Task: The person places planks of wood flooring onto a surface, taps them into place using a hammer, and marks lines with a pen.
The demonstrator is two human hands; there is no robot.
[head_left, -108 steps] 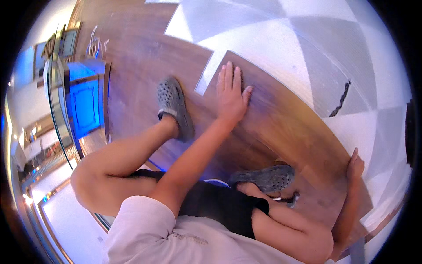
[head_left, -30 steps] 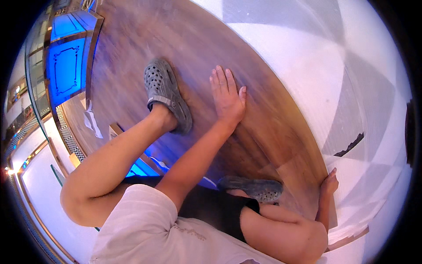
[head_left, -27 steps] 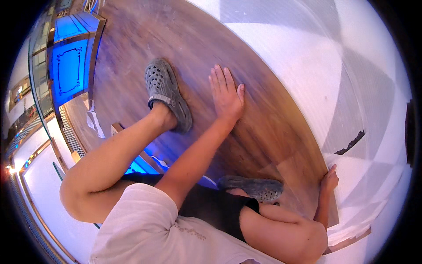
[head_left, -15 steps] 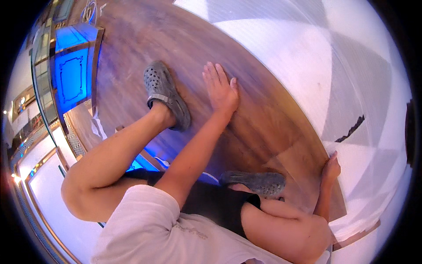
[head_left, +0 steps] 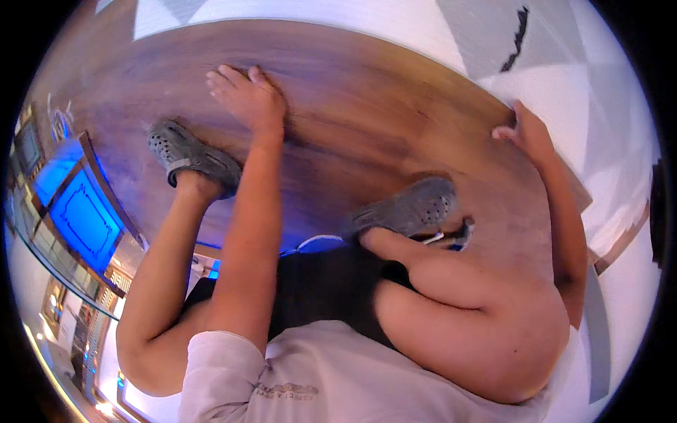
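My left hand (head_left: 250, 99) lies palm down on the brown wood-grain floor (head_left: 352, 106), fingers stretched out. It holds nothing. Farther right, my right hand (head_left: 529, 134) rests at the floor's curved-looking border with the pale wall (head_left: 543, 92). Its thumb and forefinger are spread; the other fingers are mostly hidden. Between my arms, my legs are bent in a squat, in grey clogs with holes: a left clog (head_left: 194, 155) near my left forearm and a right clog (head_left: 409, 204). Beside the right clog lies a small dark object (head_left: 458, 236) with a light strip, its kind unclear.
At the left stands a cabinet with a blue-lit panel (head_left: 86, 215) and a brown frame. A white cable (head_left: 321, 241) runs behind my legs. Another coiled cable (head_left: 62, 121) lies at the far left. A ragged dark mark (head_left: 517, 39) shows on the grey-and-white wall.
My view has turned, so the cabinet sits lower left and the wall higher. My left palm still presses on the floor. My right hand's thumb now shows apart from its forefinger.
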